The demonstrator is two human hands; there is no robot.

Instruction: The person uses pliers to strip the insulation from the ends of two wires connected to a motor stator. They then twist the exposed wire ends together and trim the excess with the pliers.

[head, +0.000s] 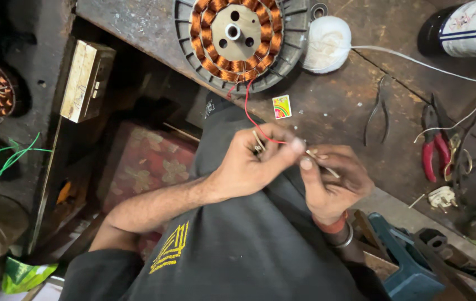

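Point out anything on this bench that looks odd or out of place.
Nothing looks damaged or spilled. The stator overhangs the bench edge, its red wire running to the left hand and right hand. Red pliers, dark pliers and a white plug lie loosely scattered.

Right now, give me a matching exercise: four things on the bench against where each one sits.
Things:
1. stator
2. thread ball
3. red pliers
4. sticker

Places:
A. right side of the bench, by the loose wires
B. just right of the stator
C. top centre, at the bench edge
D. on the bench below the stator, above the hands

Pairs: 1-C, 2-B, 3-A, 4-D
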